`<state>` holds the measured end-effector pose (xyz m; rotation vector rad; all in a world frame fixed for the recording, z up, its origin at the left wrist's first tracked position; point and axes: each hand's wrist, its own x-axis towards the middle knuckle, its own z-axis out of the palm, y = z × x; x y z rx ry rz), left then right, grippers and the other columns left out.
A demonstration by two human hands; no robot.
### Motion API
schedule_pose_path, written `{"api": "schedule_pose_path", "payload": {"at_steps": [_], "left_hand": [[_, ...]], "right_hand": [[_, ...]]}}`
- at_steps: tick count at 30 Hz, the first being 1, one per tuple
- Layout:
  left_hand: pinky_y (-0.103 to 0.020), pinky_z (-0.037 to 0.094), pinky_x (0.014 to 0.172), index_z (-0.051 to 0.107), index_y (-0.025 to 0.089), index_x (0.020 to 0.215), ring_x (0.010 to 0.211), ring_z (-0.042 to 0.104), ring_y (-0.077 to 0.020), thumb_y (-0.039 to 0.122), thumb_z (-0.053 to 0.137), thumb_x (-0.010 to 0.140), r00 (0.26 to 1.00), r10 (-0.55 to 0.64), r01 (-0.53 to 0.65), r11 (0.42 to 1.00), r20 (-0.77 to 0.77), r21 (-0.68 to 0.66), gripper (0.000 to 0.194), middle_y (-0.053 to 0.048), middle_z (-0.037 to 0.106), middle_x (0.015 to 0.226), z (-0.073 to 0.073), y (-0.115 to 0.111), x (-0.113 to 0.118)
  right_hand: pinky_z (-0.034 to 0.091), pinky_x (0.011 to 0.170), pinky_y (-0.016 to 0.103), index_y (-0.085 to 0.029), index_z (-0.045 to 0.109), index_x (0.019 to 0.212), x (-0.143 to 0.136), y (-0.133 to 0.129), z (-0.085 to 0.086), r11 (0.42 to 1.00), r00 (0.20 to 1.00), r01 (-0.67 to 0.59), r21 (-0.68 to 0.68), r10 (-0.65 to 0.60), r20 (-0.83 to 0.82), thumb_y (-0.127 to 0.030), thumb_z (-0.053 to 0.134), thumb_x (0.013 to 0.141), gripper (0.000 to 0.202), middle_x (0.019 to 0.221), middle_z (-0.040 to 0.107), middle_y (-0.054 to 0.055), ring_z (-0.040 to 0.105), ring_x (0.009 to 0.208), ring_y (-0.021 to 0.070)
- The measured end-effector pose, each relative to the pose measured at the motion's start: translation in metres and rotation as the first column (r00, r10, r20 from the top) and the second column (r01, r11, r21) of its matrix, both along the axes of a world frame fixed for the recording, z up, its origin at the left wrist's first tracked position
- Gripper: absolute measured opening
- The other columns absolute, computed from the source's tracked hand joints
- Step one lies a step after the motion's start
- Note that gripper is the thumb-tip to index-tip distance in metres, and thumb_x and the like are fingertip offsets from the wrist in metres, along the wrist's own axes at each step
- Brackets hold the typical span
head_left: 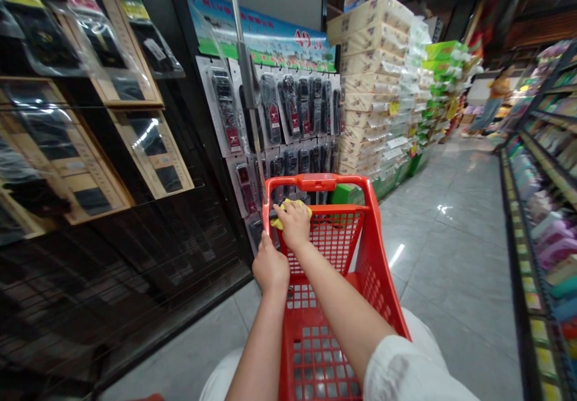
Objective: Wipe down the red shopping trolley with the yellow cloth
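Observation:
In front of me stands a red plastic shopping basket cart with a grid-like inner panel. My left hand is closed round its left side frame, thumb pointing up along it. My right hand presses a yellow cloth against the top left corner of the inner panel, just beyond my left hand. Most of the cloth is hidden under the fingers. A metal pole rises behind that corner; how it joins the cart is not visible.
Packaged belts hang on a rack ahead, and boxed belts at left. Stacked cartons line the aisle beyond. Stocked shelves run along the right. A person stands far down the grey tiled floor.

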<state>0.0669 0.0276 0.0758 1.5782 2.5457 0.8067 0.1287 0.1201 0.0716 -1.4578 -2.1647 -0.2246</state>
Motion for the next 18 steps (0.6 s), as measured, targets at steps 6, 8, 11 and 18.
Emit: {"api": "schedule_pose_path", "payload": {"at_steps": [6, 8, 11, 18], "left_hand": [[-0.03, 0.052, 0.069, 0.044, 0.012, 0.142, 0.088, 0.071, -0.0239, 0.01, 0.039, 0.089, 0.999, 0.01, -0.009, 1.0, -0.038, 0.015, 0.053, -0.017, 0.068, 0.116, 0.001, 0.0, -0.002], [-0.03, 0.051, 0.068, 0.044, 0.012, 0.142, 0.088, 0.071, -0.0246, 0.011, 0.038, 0.089, 0.999, 0.006, -0.006, 1.0, -0.041, 0.005, 0.053, -0.017, 0.068, 0.115, 0.002, 0.0, -0.002], [-0.031, 0.051, 0.065, 0.044, 0.013, 0.142, 0.086, 0.071, -0.0252, 0.011, 0.039, 0.09, 0.999, 0.004, -0.004, 1.0, -0.048, 0.002, 0.053, -0.017, 0.069, 0.112, 0.001, -0.001, -0.001], [-0.03, 0.051, 0.068, 0.045, 0.01, 0.14, 0.09, 0.07, -0.0258, 0.011, 0.039, 0.089, 0.997, 0.029, -0.027, 0.999, -0.073, 0.023, 0.051, -0.018, 0.069, 0.11, 0.001, 0.001, 0.001]], "right_hand": [[0.019, 0.116, 0.052, -0.035, 0.049, 0.138, 0.062, -0.007, -0.042, 0.989, 0.994, 0.036, 0.14, -0.02, -0.111, -0.008, 0.046, 0.086, 0.058, 0.152, 0.04, 0.001, 0.019, 0.146, 0.0231], [0.019, 0.116, 0.055, -0.025, 0.042, 0.145, 0.087, -0.014, -0.059, 0.95, 0.927, 0.303, 0.077, -0.275, -0.256, -0.006, 0.042, 0.082, 0.065, 0.158, 0.027, 0.007, 0.009, 0.149, 0.0268], [0.02, 0.114, 0.057, -0.008, 0.023, 0.152, 0.108, -0.018, -0.079, 0.818, 0.718, 0.57, -0.076, -0.541, -0.437, -0.007, 0.038, 0.078, 0.076, 0.16, 0.009, 0.017, 0.002, 0.149, 0.0313], [0.024, 0.112, 0.06, -0.008, 0.016, 0.153, 0.036, -0.004, -0.101, 0.926, 0.782, 0.375, -0.051, -0.345, -0.519, -0.006, 0.04, 0.076, 0.081, 0.158, 0.017, 0.021, 0.005, 0.148, 0.0329]]}}
